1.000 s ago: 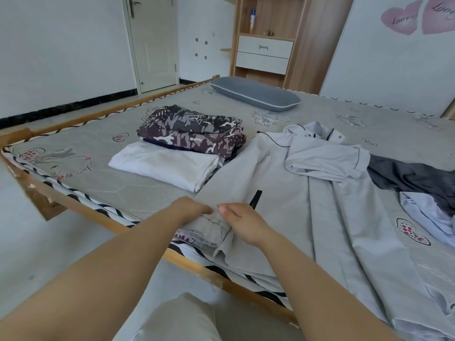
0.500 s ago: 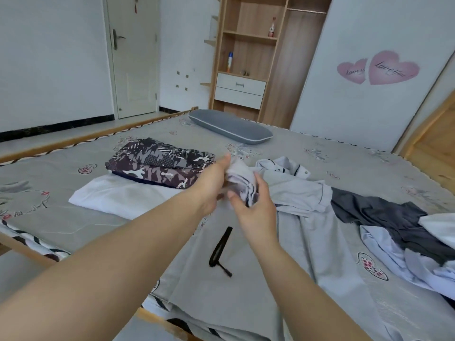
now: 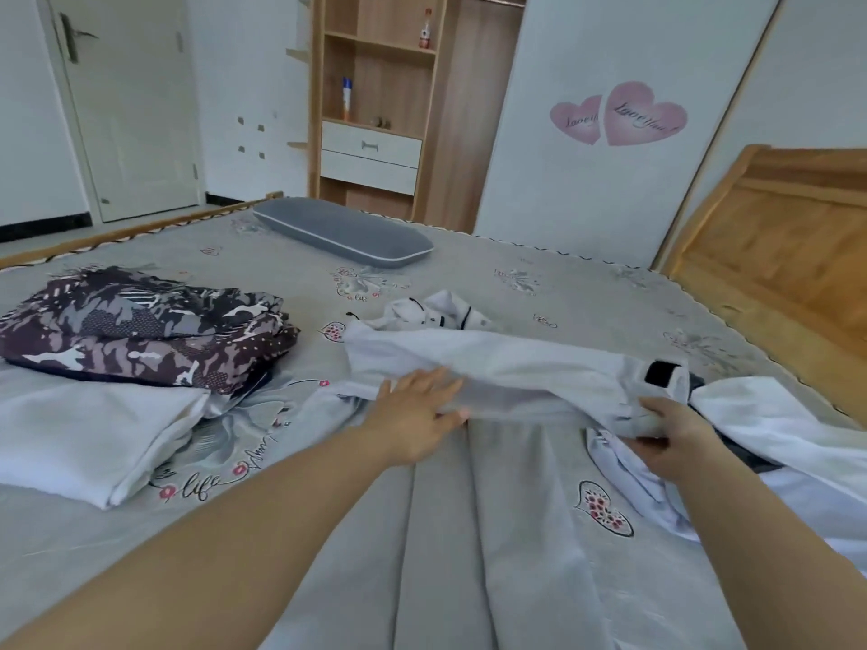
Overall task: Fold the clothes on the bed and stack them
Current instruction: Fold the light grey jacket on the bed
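A light grey garment (image 3: pixel 497 532) lies spread on the bed in front of me, its lower part folded back into a band (image 3: pixel 506 368) across the middle. My left hand (image 3: pixel 417 415) lies flat on the left part of that fold with straight fingers. My right hand (image 3: pixel 671 433) grips the bunched right end of the band, near a black tab (image 3: pixel 661 372). To the left sits a stack of folded clothes: a camouflage piece (image 3: pixel 140 330) on a white one (image 3: pixel 89 429).
Unfolded white cloth (image 3: pixel 788 424) and a dark grey garment (image 3: pixel 741 452) lie at the right. A grey pillow (image 3: pixel 342 232) rests at the far side of the bed (image 3: pixel 563 288). A wooden headboard (image 3: pixel 774 246) stands at the right, a shelf unit (image 3: pixel 375 105) behind.
Both hands lifted the garment's near end from the bed edge, carried it forward and laid it down as a fold. The hands then moved apart along that fold.
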